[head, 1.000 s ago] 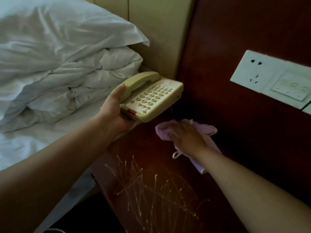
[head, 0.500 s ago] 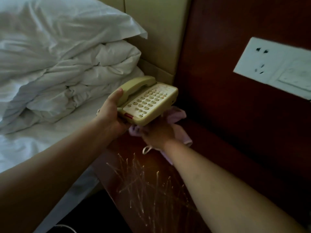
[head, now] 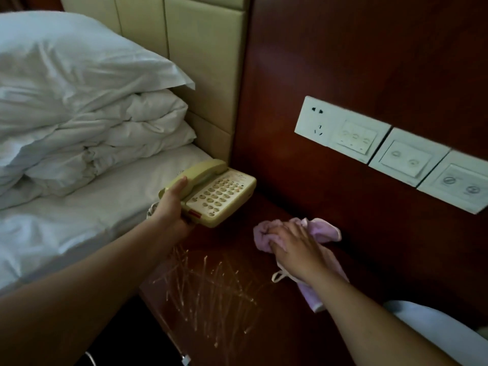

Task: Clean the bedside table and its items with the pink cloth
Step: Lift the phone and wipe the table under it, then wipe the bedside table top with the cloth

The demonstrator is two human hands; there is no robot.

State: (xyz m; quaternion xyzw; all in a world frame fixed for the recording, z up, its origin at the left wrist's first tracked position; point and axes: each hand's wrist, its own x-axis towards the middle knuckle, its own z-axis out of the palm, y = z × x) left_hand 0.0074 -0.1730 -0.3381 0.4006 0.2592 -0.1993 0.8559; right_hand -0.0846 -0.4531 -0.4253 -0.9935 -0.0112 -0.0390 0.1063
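Observation:
The cream telephone [head: 216, 192] is held above the back left corner of the dark wooden bedside table [head: 211, 291]. My left hand [head: 171, 204] grips its near left end, thumb on the handset. The pink cloth [head: 324, 229] lies crumpled on the table top near the back wall. My right hand [head: 295, 247] presses down on it with the fingers spread flat, covering its middle. One end of the cloth sticks out under my wrist.
A bed with a white pillow [head: 79, 70] and bunched duvet [head: 111, 138] borders the table on the left. White socket and switch plates [head: 383, 151] sit on the wooden wall panel. A white rounded object [head: 433, 328] stands at the lower right. Pale scratches mark the table's front.
My right hand has slid the cloth from under the phone out to the right along the table. The phone stays lifted in my left hand, now nearer the back corner.

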